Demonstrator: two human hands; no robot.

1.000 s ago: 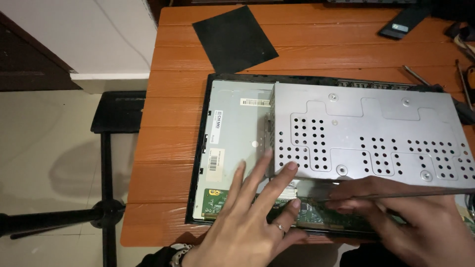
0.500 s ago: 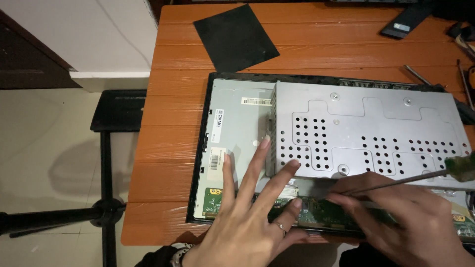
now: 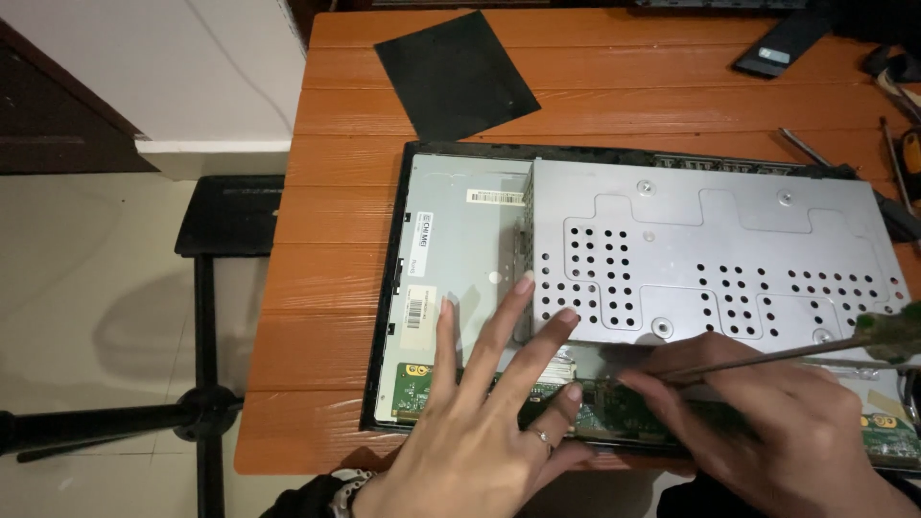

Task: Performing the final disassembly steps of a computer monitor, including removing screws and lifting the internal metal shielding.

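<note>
Left hand (image 3: 480, 432) splayed on panel (image 3: 460, 278), right hand (image 3: 777, 422) gripping screwdriver (image 3: 796, 351)

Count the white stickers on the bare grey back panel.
2: one long sticker near the panel's top, beside the metal shield; one at its left edge. The left hand may hide others.

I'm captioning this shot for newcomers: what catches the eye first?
The perforated metal shield on the opened monitor dominates the orange wooden table. At its near edge, the left hand lies spread flat while the right hand works a green-handled screwdriver at the circuit board.
</note>
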